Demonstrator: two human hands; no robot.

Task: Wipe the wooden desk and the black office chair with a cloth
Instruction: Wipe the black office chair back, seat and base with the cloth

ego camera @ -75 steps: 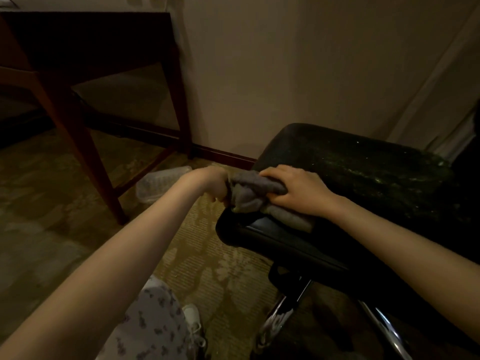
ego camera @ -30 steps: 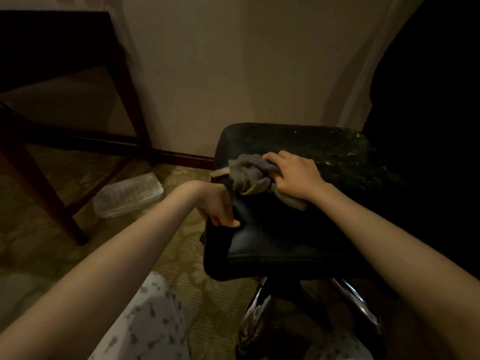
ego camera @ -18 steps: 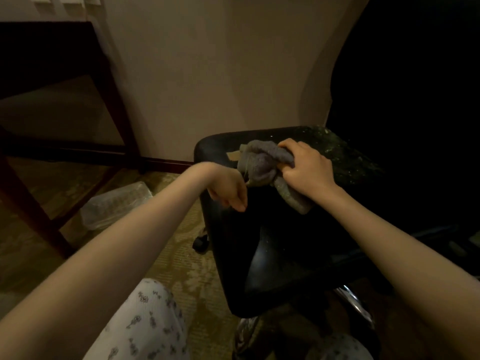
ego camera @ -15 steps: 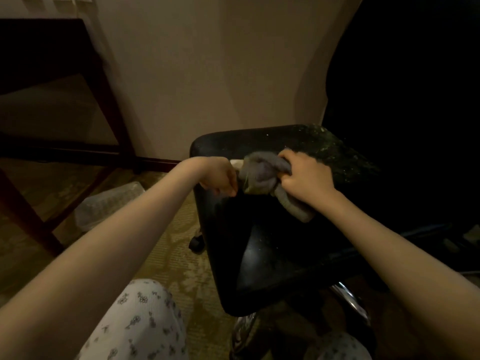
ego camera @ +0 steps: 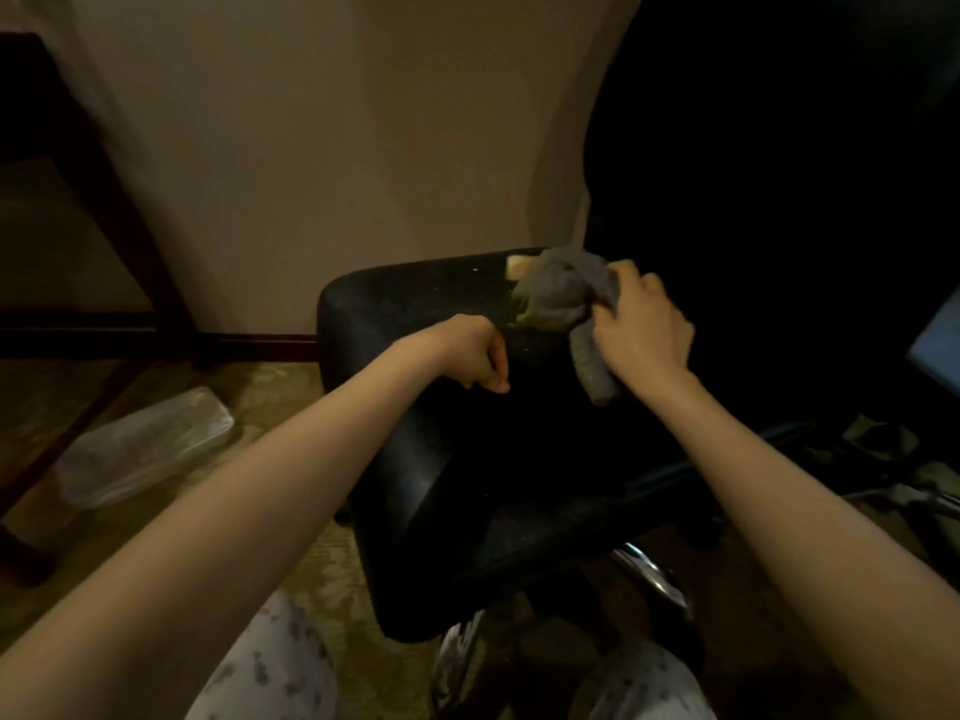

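Note:
The black office chair's seat (ego camera: 447, 459) fills the middle of the view, with its dark backrest (ego camera: 753, 174) rising at the right. My right hand (ego camera: 641, 332) grips a bunched grey cloth (ego camera: 563, 291) and holds it against the seat's far edge, close to the backrest. A tail of the cloth hangs below my palm. My left hand (ego camera: 480, 356) rests on the seat top to the left of the cloth, fingers curled, with nothing in it. One dark leg of the wooden desk (ego camera: 111, 210) stands at the left; the desk top is out of view.
A clear plastic container (ego camera: 145, 449) lies on the patterned carpet left of the chair. The chair's chrome base (ego camera: 649, 579) shows under the seat. A beige wall with a dark skirting board (ego camera: 249, 337) runs behind. My knees are at the bottom edge.
My right hand has carried the cloth across the seat's far edge to the right, toward the backrest. My left hand has come away from the cloth and now sits lower on the seat.

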